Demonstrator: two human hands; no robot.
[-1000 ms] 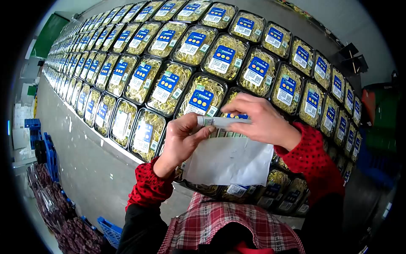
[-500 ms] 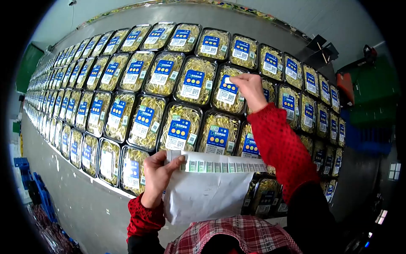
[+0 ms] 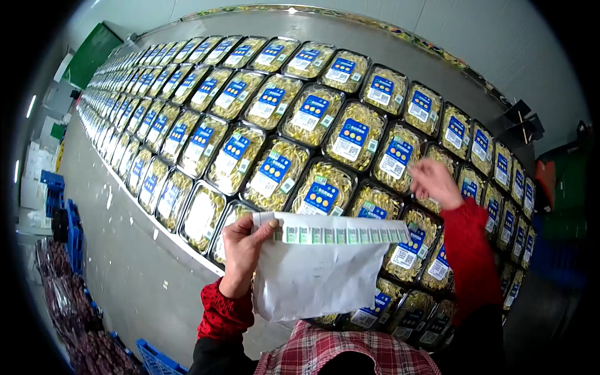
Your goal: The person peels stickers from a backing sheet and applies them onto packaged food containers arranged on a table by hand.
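Observation:
My left hand (image 3: 245, 250) pinches the upper left corner of a white label sheet (image 3: 315, 281), thumb on top. A row of small green-and-white stickers (image 3: 340, 236) runs along the sheet's upper strip. My right hand (image 3: 434, 182) hovers at the right edge of a sprout tray (image 3: 395, 156), fingers curled together; whatever may be between the fingertips is too small to make out. This black tray holds pale bean sprouts under clear film, with a blue-and-white printed label. Nearer me, the sheet partly covers other sprout trays (image 3: 320, 194).
Long rows of similar packed trays (image 3: 231, 90) stretch away to the far left. Blue crates (image 3: 74, 237) and dark purplish bundles (image 3: 65, 294) stand on the grey floor (image 3: 134, 250) at left. A black holder (image 3: 522, 125) stands at the far right.
My right hand has lifted off a tray's label and moved right and down. The view has shifted and turned, while my left hand keeps hold of the label sheet.

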